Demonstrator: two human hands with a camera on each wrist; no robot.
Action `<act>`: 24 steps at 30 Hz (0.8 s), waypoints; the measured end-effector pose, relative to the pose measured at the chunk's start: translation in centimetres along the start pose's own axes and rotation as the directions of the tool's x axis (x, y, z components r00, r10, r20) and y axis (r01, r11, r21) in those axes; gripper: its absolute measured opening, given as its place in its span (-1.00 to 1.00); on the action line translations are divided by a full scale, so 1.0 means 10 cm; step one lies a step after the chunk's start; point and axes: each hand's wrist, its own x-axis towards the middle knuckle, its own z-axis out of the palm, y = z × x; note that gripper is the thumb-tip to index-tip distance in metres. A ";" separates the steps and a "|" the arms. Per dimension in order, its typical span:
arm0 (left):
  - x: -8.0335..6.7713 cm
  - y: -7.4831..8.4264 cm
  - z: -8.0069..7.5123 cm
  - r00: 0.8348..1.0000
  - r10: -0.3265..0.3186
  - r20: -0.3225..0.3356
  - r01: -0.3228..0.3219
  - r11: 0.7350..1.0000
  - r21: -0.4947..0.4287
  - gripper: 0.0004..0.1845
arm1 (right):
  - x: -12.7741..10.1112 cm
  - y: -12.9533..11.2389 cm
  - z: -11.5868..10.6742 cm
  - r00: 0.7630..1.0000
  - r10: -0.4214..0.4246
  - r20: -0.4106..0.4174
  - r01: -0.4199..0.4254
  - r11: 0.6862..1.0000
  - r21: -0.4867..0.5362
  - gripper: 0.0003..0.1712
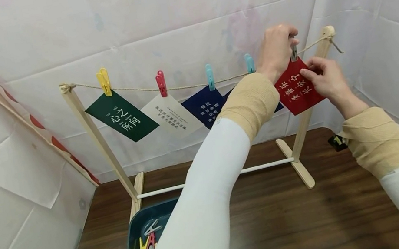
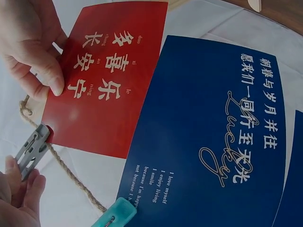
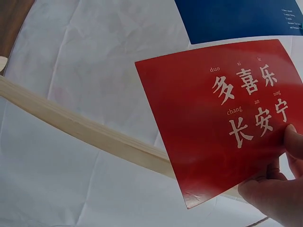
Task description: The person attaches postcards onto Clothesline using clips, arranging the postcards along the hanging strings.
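My left hand (image 1: 277, 47) pinches the handle end of a grey clothespin (image 2: 32, 150), whose jaws sit over the twine (image 2: 75, 180) at the corner of a red card (image 2: 106, 80). With thumb and fingers, my right hand (image 1: 328, 78) pinches that card by its right edge. White Chinese characters cover the red card, which hangs tilted at the right end of the line. Just left of it, a blue card (image 2: 203, 123) hangs from a teal clothespin (image 2: 118, 213); in the head view my left forearm hides most of this card.
Further left, a green card (image 1: 122, 116), a white card (image 1: 171, 113) and another blue card (image 1: 202, 105) hang from clothespins. The twine spans a wooden frame (image 1: 101, 145) standing on the brown table (image 1: 299, 222). A dark blue tray (image 1: 129, 246) holds several clothespins, partly behind my left arm.
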 end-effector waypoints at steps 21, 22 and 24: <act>0.00 -0.01 0.04 0.996 0.005 0.089 -0.011 0.998 0.064 -0.64 | -0.01 -0.02 0.04 0.999 0.025 -0.023 -0.024 1.000 0.001 -0.70; 0.00 -0.01 0.05 0.995 0.004 0.099 -0.011 0.998 0.067 -0.63 | -0.01 -0.01 0.04 0.999 0.029 -0.023 -0.029 1.000 0.006 -0.70; -0.01 0.00 0.05 0.992 -0.004 0.125 -0.005 0.997 0.075 -0.61 | -0.01 0.00 0.05 0.999 0.039 -0.022 -0.039 0.999 0.021 -0.70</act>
